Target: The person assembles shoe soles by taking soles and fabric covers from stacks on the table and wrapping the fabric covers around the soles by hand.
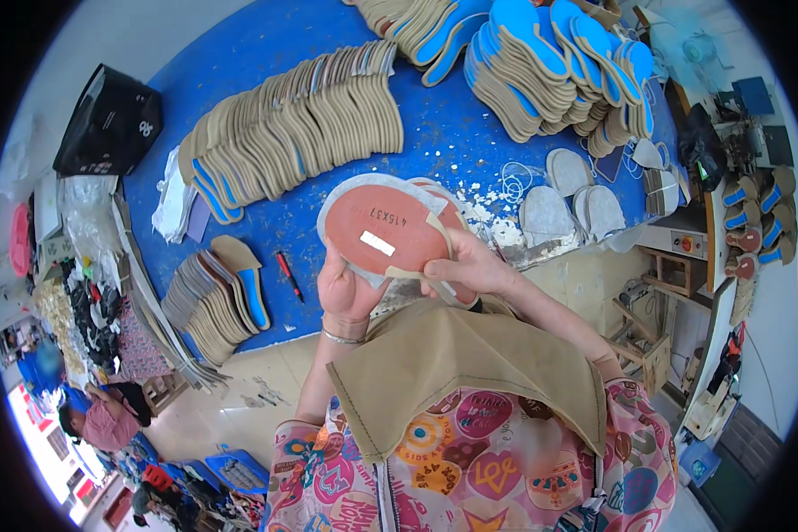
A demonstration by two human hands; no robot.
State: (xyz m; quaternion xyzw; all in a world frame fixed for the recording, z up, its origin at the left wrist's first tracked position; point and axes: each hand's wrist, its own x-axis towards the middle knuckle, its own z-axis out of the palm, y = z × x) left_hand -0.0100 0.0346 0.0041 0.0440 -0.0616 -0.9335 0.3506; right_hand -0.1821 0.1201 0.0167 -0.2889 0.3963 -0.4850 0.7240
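Note:
Over the front edge of the blue table I hold a shoe insole (372, 229), its reddish-brown face up, with a grey rim and a small white label. My left hand (346, 285) supports its lower left edge, the thumb along the rim and the other fingers partly hidden underneath. My right hand (472, 266) pinches the right end, where beige material shows at the edge. Behind it, part of a second reddish-brown insole (453, 211) shows, and my right fingers reach around this one as well.
The blue table (452, 115) carries a long row of beige insoles (301, 124), blue-topped insole stacks (541, 71) and a smaller stack (213, 297). A red marker (288, 275) lies left of my hands. Grey rounded pads (550, 213) sit right; a black bag (111, 122) stands far left.

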